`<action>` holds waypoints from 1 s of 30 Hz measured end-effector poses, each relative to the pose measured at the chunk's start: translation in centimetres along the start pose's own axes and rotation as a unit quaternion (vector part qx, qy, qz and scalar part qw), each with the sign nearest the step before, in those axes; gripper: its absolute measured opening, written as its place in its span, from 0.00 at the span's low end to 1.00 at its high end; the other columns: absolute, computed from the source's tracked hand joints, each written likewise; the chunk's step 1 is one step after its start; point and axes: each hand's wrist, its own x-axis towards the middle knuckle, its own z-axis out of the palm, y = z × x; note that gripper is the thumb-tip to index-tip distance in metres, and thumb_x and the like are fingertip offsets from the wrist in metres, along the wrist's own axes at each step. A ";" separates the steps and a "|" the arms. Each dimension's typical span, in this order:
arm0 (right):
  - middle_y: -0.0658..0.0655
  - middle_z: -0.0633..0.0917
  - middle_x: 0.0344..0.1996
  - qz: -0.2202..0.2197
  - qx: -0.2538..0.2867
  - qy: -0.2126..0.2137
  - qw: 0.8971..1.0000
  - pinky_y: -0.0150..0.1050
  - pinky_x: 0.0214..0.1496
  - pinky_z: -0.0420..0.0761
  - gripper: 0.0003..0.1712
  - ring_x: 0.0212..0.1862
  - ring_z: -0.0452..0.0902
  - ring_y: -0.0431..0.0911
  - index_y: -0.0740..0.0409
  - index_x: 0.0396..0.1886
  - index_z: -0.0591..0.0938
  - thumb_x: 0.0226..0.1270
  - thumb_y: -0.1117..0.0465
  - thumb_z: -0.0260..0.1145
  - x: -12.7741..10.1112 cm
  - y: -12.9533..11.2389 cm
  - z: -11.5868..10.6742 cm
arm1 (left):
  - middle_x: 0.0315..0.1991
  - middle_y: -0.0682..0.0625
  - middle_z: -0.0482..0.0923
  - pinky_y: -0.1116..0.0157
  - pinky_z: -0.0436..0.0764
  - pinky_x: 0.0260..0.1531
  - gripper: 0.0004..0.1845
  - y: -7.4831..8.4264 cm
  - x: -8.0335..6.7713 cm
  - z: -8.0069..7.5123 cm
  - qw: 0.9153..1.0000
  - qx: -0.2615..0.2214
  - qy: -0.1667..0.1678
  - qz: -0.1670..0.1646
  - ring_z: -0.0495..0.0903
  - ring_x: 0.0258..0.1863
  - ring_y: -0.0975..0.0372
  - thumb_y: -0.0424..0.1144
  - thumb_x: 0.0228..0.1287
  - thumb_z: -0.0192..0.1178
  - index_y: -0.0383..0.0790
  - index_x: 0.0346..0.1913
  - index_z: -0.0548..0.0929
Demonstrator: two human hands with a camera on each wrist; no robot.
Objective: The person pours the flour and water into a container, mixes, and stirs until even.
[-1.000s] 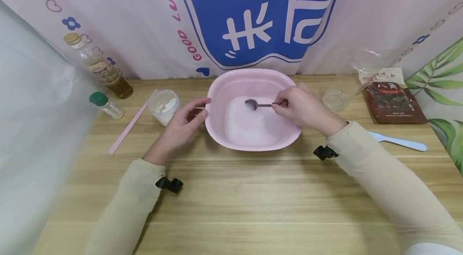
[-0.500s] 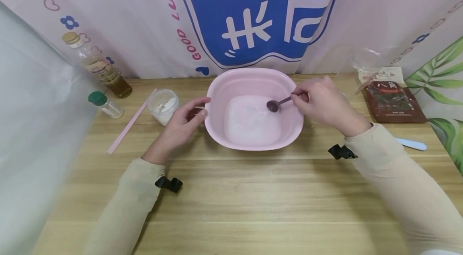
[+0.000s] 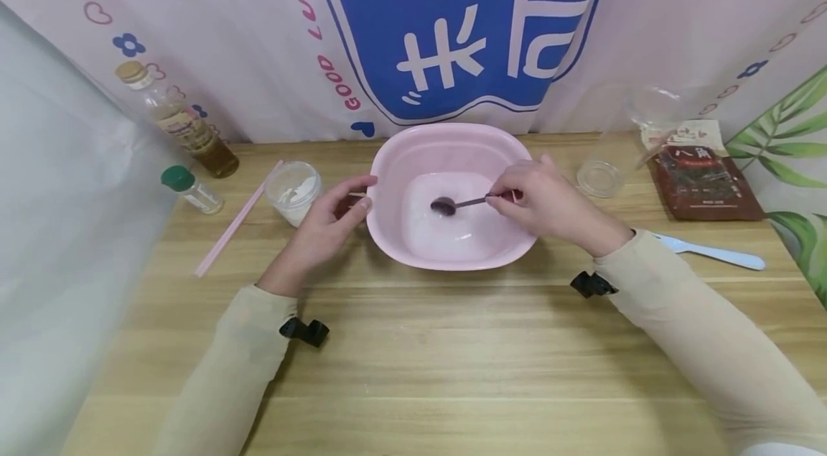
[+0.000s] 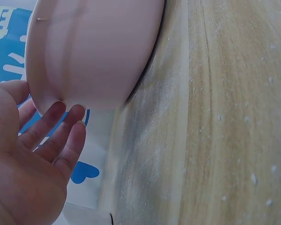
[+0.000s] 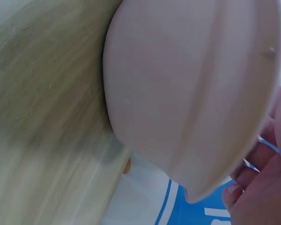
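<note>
In the head view my right hand [image 3: 545, 201] pinches the thin handle of a small dark spoon [image 3: 444, 207]. The spoon's bowl is low inside a pink plastic basin [image 3: 452, 131], whose bottom carries something whitish and shiny [image 3: 439, 233]. My left hand [image 3: 323, 226] touches the basin's left rim from outside. In the left wrist view its thumb meets the rim and its extended fingers [image 4: 70, 133] lie against the outer wall. The right wrist view shows part of my right hand [image 5: 262, 183] behind the basin's rim; there the spoon is hidden.
A clear jar [image 3: 293, 190] of white powder stands left of the basin. Farther left are pink chopsticks [image 3: 239, 222], a green-capped shaker [image 3: 192, 190] and an oil bottle [image 3: 184, 126]. On the right lie a brown packet [image 3: 704, 183], a clear container [image 3: 601, 176] and a pale-blue utensil [image 3: 723, 253].
The spoon swung right toward the basin's side half a second ago, then came back left to near the middle. My left hand stays at the rim.
</note>
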 end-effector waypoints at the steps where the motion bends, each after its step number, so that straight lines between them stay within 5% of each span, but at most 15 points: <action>1: 0.53 0.92 0.36 -0.003 -0.001 0.000 1.000 0.49 0.53 0.60 0.04 0.40 0.79 0.49 0.57 0.40 0.93 0.74 0.62 0.73 -0.2 0.0 -0.1 | 0.72 0.40 0.78 0.71 0.86 0.54 0.24 0.0 0.0 0.0 1.000 0.000 0.001 0.001 0.84 0.60 0.48 0.39 0.85 0.55 0.39 0.78 0.74; 12: 0.54 0.87 0.27 -0.036 -0.057 0.120 0.990 0.45 0.45 0.58 0.03 0.36 0.79 0.52 0.60 0.37 0.92 0.70 0.66 0.73 -1.7 1.2 -0.9 | 0.73 0.41 0.77 0.68 0.87 0.55 0.24 0.0 0.0 0.0 1.000 0.000 0.004 0.005 0.84 0.61 0.48 0.39 0.85 0.56 0.39 0.78 0.74; 17: 0.55 0.89 0.30 -0.030 -0.040 0.094 0.994 0.45 0.47 0.60 0.04 0.38 0.79 0.51 0.59 0.40 0.92 0.71 0.64 0.74 -1.3 0.6 0.1 | 0.73 0.41 0.78 0.58 0.88 0.59 0.24 -0.1 -0.1 0.0 1.000 0.002 0.002 0.000 0.84 0.61 0.49 0.40 0.85 0.56 0.40 0.78 0.74; 23: 0.52 0.91 0.34 -0.064 -0.013 0.049 0.997 0.45 0.48 0.60 0.03 0.39 0.78 0.48 0.55 0.38 0.92 0.73 0.62 0.74 -1.2 -0.5 1.0 | 0.72 0.41 0.78 0.58 0.88 0.58 0.24 -0.1 -0.1 0.0 1.000 0.000 0.000 -0.001 0.84 0.61 0.49 0.39 0.85 0.55 0.41 0.78 0.74; 30: 0.52 0.90 0.31 -0.062 -0.042 0.077 0.994 0.45 0.48 0.60 0.02 0.37 0.78 0.49 0.58 0.36 0.92 0.69 0.64 0.76 -1.8 0.2 0.2 | 0.72 0.41 0.78 0.51 0.88 0.60 0.24 0.0 0.0 0.1 1.000 -0.004 0.001 0.002 0.84 0.61 0.49 0.38 0.85 0.56 0.40 0.78 0.74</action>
